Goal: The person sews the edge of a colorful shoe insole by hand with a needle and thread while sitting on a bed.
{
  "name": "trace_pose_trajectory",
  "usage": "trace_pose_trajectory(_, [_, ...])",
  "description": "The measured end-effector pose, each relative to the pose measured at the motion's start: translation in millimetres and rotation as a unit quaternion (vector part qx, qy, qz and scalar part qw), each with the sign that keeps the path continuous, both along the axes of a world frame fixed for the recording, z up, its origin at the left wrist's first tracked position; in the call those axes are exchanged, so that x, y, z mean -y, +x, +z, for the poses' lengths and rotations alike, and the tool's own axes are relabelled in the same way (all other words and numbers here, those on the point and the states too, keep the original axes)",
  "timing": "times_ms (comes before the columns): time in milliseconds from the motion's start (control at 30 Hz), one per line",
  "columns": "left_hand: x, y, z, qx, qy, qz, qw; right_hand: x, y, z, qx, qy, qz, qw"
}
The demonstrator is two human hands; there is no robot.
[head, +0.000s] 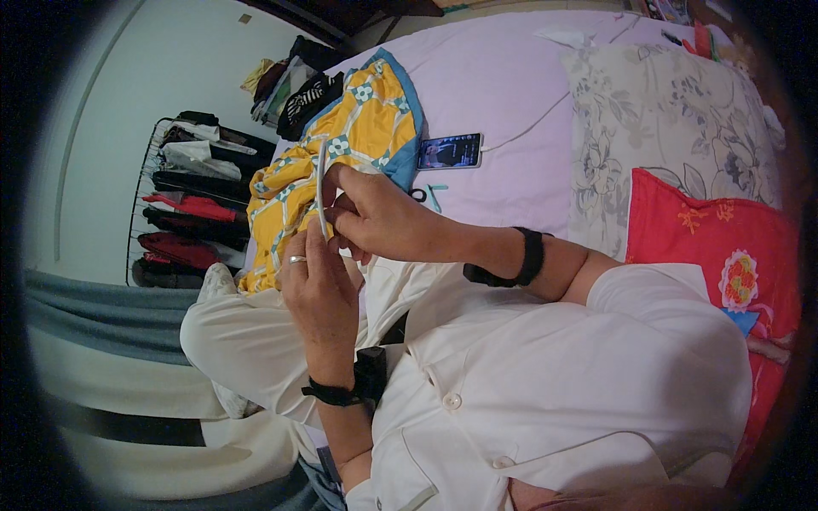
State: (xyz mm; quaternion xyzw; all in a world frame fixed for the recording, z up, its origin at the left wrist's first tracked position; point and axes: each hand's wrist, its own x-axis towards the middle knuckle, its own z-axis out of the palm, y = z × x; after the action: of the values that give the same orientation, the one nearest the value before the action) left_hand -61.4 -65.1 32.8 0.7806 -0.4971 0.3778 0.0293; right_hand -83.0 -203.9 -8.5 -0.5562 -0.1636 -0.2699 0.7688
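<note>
The fingertips of my left hand, which wears a ring, hold the lower end of a thin, pale, slightly curved band, seen nearly edge-on. My right hand is close against the band's right side, its fingers bent; whether it grips the band or something small is hidden. Behind both hands lies a yellow cloth with a blue border and flower pattern. Just beyond my right hand, small teal-handled scissors or a similar tool lie on the bed beside a black ring-shaped item.
A phone with a lit screen and a cable lies on the lilac bedsheet. Folded dark clothes and a rack of clothes stand to the left. On the right are a floral pillow and a red cloth.
</note>
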Motion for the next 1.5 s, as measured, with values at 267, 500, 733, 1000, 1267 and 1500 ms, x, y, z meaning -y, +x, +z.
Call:
trace_pose_trajectory(267, [-8, -5, 4, -0.039, -0.021, 0.0, 0.999, 2, -10, 7, 0.008, 0.05, 0.097, 0.994])
trace_pose_trajectory(500, [-18, 6, 4, -0.093, -0.046, -0.026, 0.994, 5, -6, 4, 0.025, -0.023, -0.027, 0.999])
trace_pose_trajectory(733, [-45, -18, 35, -0.211, -0.095, -0.017, 0.973, 24, 16, 1, 0.042, -0.081, 0.062, 0.994])
trace_pose_trajectory(1000, [-49, -1, 30, -0.312, -0.081, -0.042, 0.946, -3, 15, -13, 0.016, 0.112, 0.374, 0.92])
trace_pose_trajectory(1267, [-49, -2, 24, -0.367, -0.097, -0.027, 0.925, -4, 14, -16, 0.048, 0.148, 0.382, 0.911])
trace_pose_trajectory(1500, [-51, -4, 8, -0.461, -0.098, -0.065, 0.879, 6, 35, -17, -0.007, 0.338, 0.458, 0.822])
